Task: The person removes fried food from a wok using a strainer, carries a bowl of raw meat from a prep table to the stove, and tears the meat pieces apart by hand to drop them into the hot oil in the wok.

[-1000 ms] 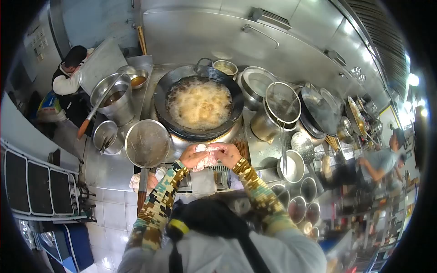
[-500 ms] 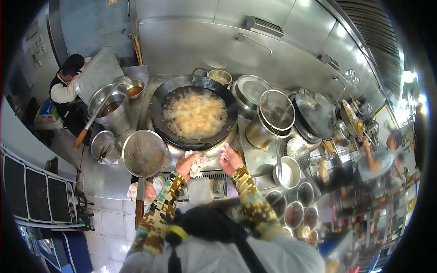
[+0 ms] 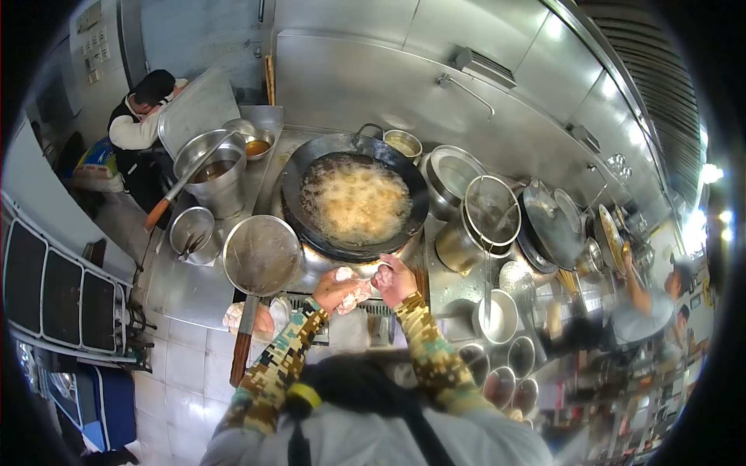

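Wok (image 3: 293, 186) of bubbling, pale-gold liquid (image 3: 356, 198) stands at the centre of the head view, with browning pieces partly hidden by foam; on its near side, just short of the rim, both hands work close together. Left hand (image 3: 330, 291) grips a pale, raw-looking lump (image 3: 354, 300) between thumb and fingers, part of it hanging out; right hand (image 3: 399, 283) pinches a smaller pinkish piece (image 3: 382, 277); whether the two portions are joined, I cannot tell. Holding them low beside the wok probably keeps the fingers clear of the heat and spatter; more pinkish pieces (image 3: 234, 316) lie nearer the body, to the wok's left. Strainer (image 3: 262, 252) rests left of the wok, its handle turned towards the body, likely for an easy grasp; a tall pot (image 3: 225, 203) stands farther left, and a round wire skimmer (image 3: 488, 242) sits over a pot to the wok's right. Both forearms reach forward and converge, elbows apart; the left wrist angles inwards, the right hand is raised with its fingers curled towards the left.
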Action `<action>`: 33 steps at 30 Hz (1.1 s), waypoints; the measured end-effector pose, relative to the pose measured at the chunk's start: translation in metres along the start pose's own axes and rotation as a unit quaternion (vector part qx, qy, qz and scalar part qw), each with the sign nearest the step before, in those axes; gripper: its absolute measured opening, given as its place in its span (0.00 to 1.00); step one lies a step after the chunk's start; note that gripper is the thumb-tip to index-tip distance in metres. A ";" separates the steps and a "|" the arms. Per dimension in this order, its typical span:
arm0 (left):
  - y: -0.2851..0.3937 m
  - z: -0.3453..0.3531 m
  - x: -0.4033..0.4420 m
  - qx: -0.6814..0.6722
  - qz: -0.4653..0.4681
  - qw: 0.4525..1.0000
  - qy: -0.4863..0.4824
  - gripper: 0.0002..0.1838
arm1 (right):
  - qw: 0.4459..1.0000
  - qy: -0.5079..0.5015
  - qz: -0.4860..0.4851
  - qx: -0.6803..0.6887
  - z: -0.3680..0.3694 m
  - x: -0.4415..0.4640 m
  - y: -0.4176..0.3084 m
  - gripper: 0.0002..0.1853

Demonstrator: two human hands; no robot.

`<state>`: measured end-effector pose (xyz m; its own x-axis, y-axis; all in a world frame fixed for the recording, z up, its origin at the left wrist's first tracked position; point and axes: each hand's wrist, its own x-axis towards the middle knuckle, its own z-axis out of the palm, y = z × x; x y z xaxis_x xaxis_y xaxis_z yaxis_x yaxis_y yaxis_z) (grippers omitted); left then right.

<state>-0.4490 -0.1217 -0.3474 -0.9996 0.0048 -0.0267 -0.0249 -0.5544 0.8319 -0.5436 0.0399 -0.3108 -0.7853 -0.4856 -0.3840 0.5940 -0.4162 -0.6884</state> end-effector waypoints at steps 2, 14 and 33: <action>0.015 0.013 -0.004 0.002 -0.046 0.998 -0.048 0.06 | 0.999 0.009 0.019 0.048 0.010 -0.005 -0.001 0.06; 0.004 0.023 0.020 0.318 0.132 0.939 -0.008 0.13 | 0.960 -0.076 -0.185 -0.195 0.011 -0.011 0.016 0.15; -0.007 -0.016 0.012 0.007 0.076 0.996 0.044 0.10 | 0.991 -0.016 0.050 -0.125 -0.002 -0.004 -0.031 0.19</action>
<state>-0.4604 -0.1309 -0.3627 -0.9870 -0.1521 0.0517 0.1257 -0.5311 0.8379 -0.5595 0.0568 -0.2890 -0.7165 -0.5412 -0.4402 0.6031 -0.1633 -0.7808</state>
